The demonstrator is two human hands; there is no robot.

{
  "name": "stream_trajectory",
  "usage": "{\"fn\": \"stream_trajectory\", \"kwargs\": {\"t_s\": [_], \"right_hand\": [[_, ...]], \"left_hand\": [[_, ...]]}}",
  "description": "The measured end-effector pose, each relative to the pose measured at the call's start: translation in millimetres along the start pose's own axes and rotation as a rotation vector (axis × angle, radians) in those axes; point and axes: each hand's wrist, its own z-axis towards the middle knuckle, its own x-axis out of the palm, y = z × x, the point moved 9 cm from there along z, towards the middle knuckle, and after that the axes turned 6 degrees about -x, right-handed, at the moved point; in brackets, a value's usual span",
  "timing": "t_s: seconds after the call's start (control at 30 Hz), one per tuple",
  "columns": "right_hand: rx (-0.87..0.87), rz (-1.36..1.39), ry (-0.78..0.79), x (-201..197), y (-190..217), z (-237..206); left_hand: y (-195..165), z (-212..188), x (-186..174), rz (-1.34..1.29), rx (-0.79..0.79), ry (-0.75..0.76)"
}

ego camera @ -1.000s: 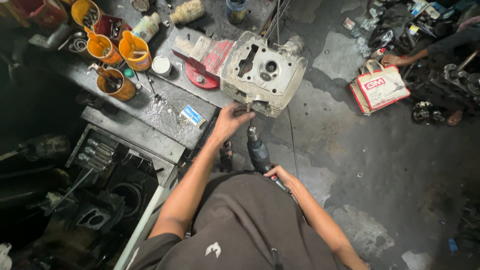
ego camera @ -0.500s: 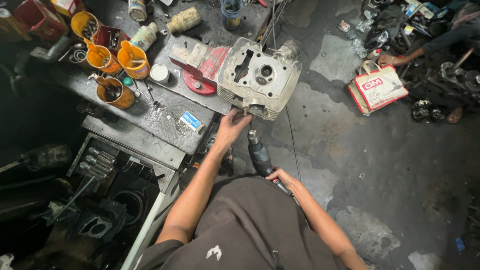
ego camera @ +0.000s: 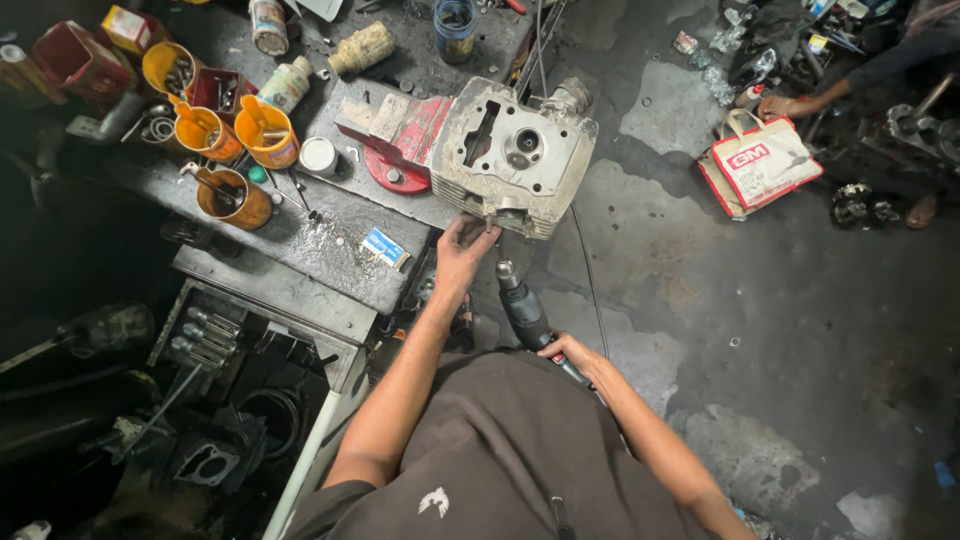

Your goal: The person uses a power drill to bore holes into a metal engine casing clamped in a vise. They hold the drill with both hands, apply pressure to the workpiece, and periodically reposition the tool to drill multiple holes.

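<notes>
A grimy metal engine cylinder head (ego camera: pixel 520 155) is clamped in a red bench vise (ego camera: pixel 400 145) at the edge of a dark workbench (ego camera: pixel 300 240). My left hand (ego camera: pixel 463 250) touches the lower edge of the cylinder head, its fingers pinched on a small part there. Just below, my right hand (ego camera: pixel 566 352) grips the handle of a dark power tool (ego camera: pixel 522 308), whose nose points up toward the cylinder head. A black cable (ego camera: pixel 590 290) trails over the floor beside the tool.
Orange cups (ego camera: pixel 240 130) of small tools, a white lid (ego camera: pixel 319 155), bottles and a blue-white box (ego camera: pixel 384 247) crowd the bench. A rack of sockets (ego camera: pixel 205 335) sits below. Another person's hand (ego camera: pixel 785 104) reaches near a red-white bag (ego camera: pixel 762 165) on the stained concrete floor.
My view has shifted so the cylinder head sits lower. My left hand stays at its lower edge, and the power tool in my right hand has moved slightly closer to it.
</notes>
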Motion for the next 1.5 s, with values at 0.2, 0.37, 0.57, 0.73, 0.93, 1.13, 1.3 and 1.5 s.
{"fn": "stream_trajectory", "kwargs": {"t_s": [0.2, 0.37, 0.57, 0.73, 0.93, 1.13, 1.3, 1.5], "right_hand": [[-0.010, -0.018, -0.005, -0.6, 1.7, 1.3], [0.006, -0.002, -0.012, -1.4, -0.3, 3.1], [-0.033, -0.031, -0.035, -4.5, 3.4, 3.5], [-0.035, -0.015, -0.006, -0.4, 5.3, 3.1], [-0.021, 0.006, -0.022, -1.8, 5.2, 3.2], [-0.015, -0.011, -0.050, -6.5, 2.4, 5.0], [0.002, 0.005, -0.059, -6.1, 2.2, 4.1], [0.010, 0.096, -0.037, -0.6, 3.7, 1.7]], "left_hand": [[9.3, -2.0, -2.9, 0.017, -0.036, -0.041], [7.8, -1.1, -0.6, -0.017, -0.002, -0.008], [6.6, 0.2, -1.5, -0.011, 0.005, 0.005], [6.6, -1.3, -1.3, -0.027, 0.022, 0.021], [7.2, -0.6, -0.3, -0.007, 0.010, 0.014], [7.5, -0.2, 0.6, -0.060, 0.010, 0.024], [9.0, 0.2, 0.3, -0.020, -0.009, 0.012], [7.4, -0.8, 1.9, -0.025, 0.000, 0.035]]}}
